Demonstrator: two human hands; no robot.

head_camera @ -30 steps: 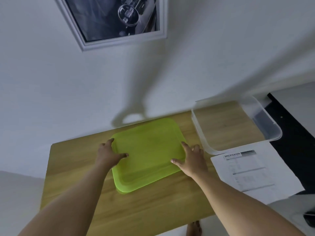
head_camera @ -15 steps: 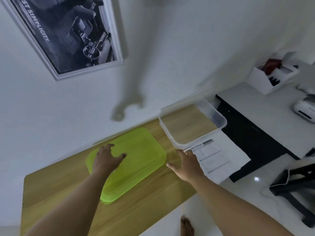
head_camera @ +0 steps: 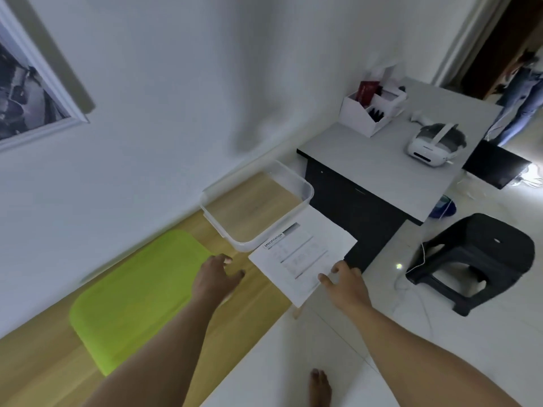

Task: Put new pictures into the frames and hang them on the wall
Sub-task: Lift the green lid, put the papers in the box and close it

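Note:
A white-framed picture (head_camera: 32,92) hangs on the wall at the far left. A printed sheet headed "Specification" (head_camera: 302,257) lies at the right end of the wooden table (head_camera: 255,292), overhanging its edge. My right hand (head_camera: 343,282) is at the sheet's near right corner with fingers loosely spread, touching or just over the paper. My left hand (head_camera: 219,276) hovers open over the wood between the sheet and a lime green lid (head_camera: 138,298) that lies flat on the table.
A clear plastic bin (head_camera: 293,183) stands behind the sheet against the wall. To the right are a grey-topped black cabinet (head_camera: 382,168) with a white organiser box (head_camera: 371,108) and a white headset (head_camera: 435,141), a black stool (head_camera: 476,257), and a person (head_camera: 520,92) in the doorway.
Both hands left the green lid and moved right; my right hand has reached the printed sheet's corner. The view has swung to the right.

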